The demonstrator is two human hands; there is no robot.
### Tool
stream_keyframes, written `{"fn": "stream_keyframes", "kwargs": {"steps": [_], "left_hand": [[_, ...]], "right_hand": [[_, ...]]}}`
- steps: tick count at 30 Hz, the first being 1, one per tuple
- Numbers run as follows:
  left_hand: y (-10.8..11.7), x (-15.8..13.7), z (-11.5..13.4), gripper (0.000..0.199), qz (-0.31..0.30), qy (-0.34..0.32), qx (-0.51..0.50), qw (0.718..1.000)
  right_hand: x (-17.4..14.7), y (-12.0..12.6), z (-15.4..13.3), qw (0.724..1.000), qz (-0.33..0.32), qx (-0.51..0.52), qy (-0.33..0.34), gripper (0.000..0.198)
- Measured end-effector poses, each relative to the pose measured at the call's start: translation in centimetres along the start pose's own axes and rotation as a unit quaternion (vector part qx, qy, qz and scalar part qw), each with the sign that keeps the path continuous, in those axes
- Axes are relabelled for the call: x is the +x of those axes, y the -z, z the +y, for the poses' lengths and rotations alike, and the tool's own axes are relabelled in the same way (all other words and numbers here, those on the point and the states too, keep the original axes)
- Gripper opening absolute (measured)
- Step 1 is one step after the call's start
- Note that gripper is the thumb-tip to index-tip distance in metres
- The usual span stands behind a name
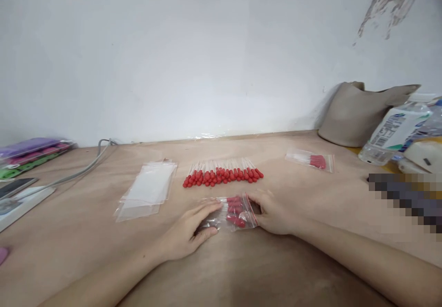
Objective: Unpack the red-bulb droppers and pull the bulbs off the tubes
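Red heads (235,222) show through the clear bag (224,217), which lies on the table (269,270) directly in front of the person, between both hands. Their pale stalks point left; the bag's red-lined zip end is on the right.

The left hand (183,233) is parted, thumb away from the fingers, with the left end of the bag in the gap and the fingertips resting on it. The right hand (274,212) is curled at the zip end, thumb and fingers touching the edge (whether they pinch the plastic, I cannot tell).

Just beyond the bag runs a row of loose sticks (223,176), red ends toward the person, stalks toward the wall (193,58). Left of the row, flat bags (148,189) overlap in a loose stack. To its right, well apart from the hands, lies a filled bag (312,160), its red ends also at the right.

At the far left, a grey cable (81,172) crosses the table near some colourful packs (34,155). On the right, a labelled bottle (397,130) leans before a grey-brown holder (355,113).
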State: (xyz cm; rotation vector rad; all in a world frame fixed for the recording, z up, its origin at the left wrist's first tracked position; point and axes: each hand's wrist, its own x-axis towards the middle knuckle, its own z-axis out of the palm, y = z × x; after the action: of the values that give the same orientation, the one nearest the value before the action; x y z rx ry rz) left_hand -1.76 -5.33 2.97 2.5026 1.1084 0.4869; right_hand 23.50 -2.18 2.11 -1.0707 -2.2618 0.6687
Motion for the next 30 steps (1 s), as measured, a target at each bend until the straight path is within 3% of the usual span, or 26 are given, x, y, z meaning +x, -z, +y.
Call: {"fn": "stream_keyframes", "kwargs": {"steps": [5, 10, 15, 20, 25, 30], "left_hand": [[0.0, 0.4, 0.1, 0.051, -0.027, -0.023, 0.019, 0.999], [0.2, 0.7, 0.4, 0.05, -0.083, -0.036, 0.058, 0.994], [0.1, 0.7, 0.4, 0.049, -0.076, -0.032, 0.071, 0.994], [0.1, 0.5, 0.3, 0.048, -0.065, -0.035, 0.067, 0.995], [0.2, 0.4, 0.2, 0.049, -0.064, -0.023, 0.082, 0.994], [0.2, 0.3, 0.1, 0.048, -0.061, -0.029, 0.074, 0.995]], "right_hand": [[0.5, -1.1, 0.8, 0.998, 0.029, 0.03, -0.04, 0.028], [0.9, -2.1, 1.2, 0.986, 0.025, 0.144, -0.083, 0.028], [1.1, -1.6, 0.4, 0.988, -0.034, 0.133, -0.076, 0.017], [0.9, -0.9, 0.1, 0.984, -0.03, 0.149, -0.094, 0.015], [0.8, -0.7, 0.9, 0.984, -0.043, 0.159, -0.063, 0.016], [0.8, -0.6, 1.0, 0.949, -0.093, 0.286, -0.098, 0.025]]}}
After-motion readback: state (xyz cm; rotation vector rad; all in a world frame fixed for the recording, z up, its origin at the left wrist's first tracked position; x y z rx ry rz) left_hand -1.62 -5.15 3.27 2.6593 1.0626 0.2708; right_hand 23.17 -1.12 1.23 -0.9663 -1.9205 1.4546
